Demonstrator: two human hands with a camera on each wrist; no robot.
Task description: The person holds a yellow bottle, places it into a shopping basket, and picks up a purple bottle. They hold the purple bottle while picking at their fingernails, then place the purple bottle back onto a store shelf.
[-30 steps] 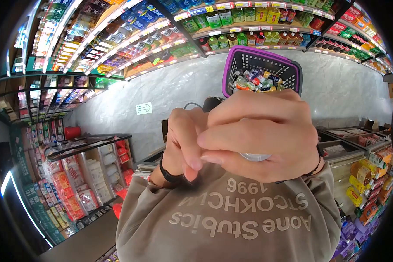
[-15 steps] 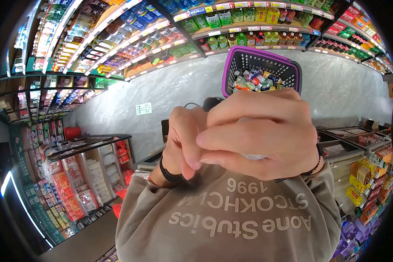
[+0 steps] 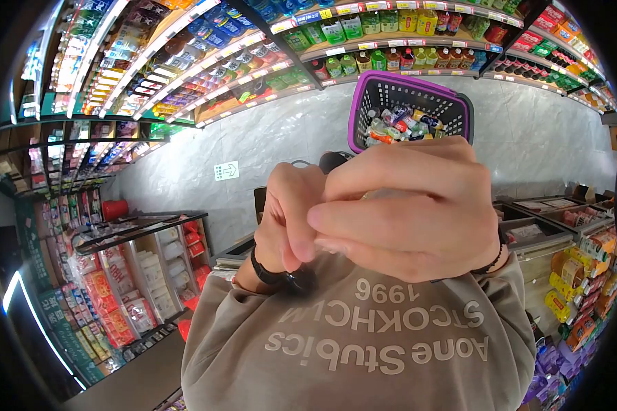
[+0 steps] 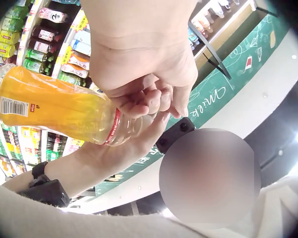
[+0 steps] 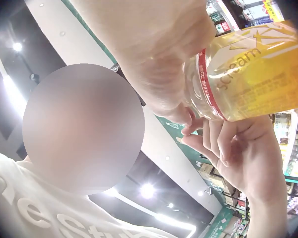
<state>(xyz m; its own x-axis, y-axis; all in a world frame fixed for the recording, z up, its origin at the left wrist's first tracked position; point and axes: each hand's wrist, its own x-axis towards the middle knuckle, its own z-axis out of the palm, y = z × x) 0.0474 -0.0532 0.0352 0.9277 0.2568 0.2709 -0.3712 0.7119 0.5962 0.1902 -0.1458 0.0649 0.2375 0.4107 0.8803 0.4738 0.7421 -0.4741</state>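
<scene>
Amber-filled drink bottle (image 5: 258, 79) marked "scream": held before the chest, right hand's (image 3: 411, 229) curled fingers gripping its neck end, seemingly to steady it. Left hand (image 3: 288, 212): fingers bent near the neck; contact cannot be told. Purple-rimmed basket (image 3: 356, 120): beyond, on floor (image 3: 274, 130).

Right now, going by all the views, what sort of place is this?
Most likely a small supermarket or convenience store: colourful plastic drink bottles fill long shelves, small white and yellow price tags line the shelf edges, and a purple-rimmed black plastic shopping basket stands nearby.
</scene>
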